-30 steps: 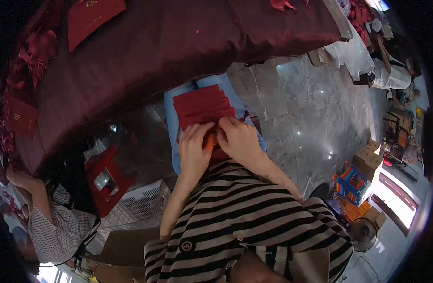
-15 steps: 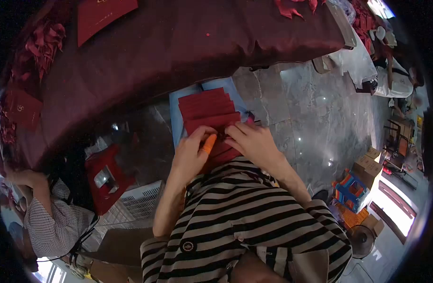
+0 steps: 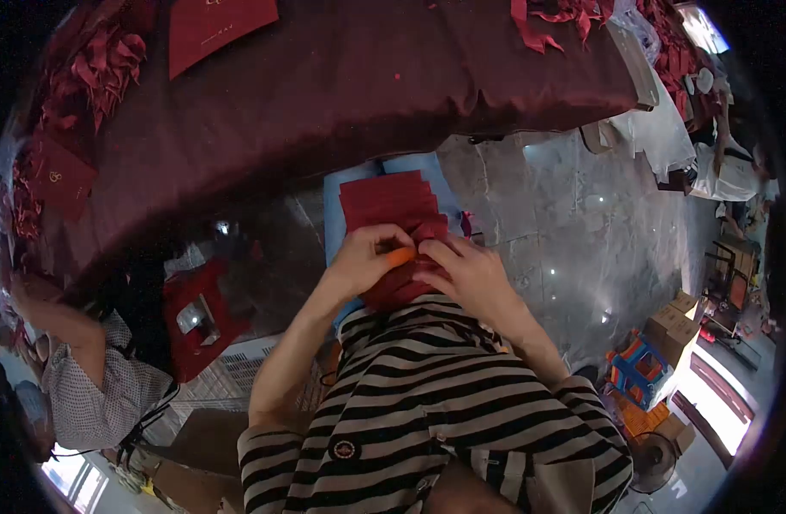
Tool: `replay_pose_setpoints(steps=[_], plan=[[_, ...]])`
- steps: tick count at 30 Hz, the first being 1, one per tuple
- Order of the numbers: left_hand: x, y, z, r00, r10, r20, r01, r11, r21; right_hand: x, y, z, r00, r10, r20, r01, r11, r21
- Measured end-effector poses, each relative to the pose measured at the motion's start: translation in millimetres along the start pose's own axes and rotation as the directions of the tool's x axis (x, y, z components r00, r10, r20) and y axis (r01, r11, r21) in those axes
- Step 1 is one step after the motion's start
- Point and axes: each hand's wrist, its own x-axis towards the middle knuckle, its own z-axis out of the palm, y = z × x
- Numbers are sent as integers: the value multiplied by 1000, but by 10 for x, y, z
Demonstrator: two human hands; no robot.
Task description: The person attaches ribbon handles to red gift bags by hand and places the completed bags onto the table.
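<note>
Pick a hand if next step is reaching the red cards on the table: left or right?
Probably the left hand: the red cards lie on its side; the right hand sits farther off. Either must first leave the red pieces.

reds, one orange, stripes

deep red on the stack (image 3: 388, 193), against pale blue trousers (image 3: 333, 203). bright orange on the finger cover (image 3: 401, 255) of the left hand (image 3: 358, 261). dark maroon across the tablecloth (image 3: 324, 77); red with pale gold print on the card (image 3: 217, 38) well back from the near edge, plain red on the ribbons (image 3: 544, 41) near the right edge. black and beige stripes on the shirt (image 3: 393, 377).
</note>
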Motion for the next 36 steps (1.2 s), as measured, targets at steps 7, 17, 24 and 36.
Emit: replay_pose_setpoints(steps=[7,17,24,36], plan=[[-98,-19,53,956,23,-294,-98,965,-243,-42,89,-289,938,93,333,-120,991,61],[144,-350,59,796,151,-586,-37,979,203,-593,1035,-765,472,-501,725,-579,443,684],[-99,-135,32,930,154,-333,-43,947,319,-927,981,-598,994,-17,-104,78,-545,835],[-399,-126,129,845,518,-133,-123,431,894,-448,570,-870,385,895,-225,56,220,974]])
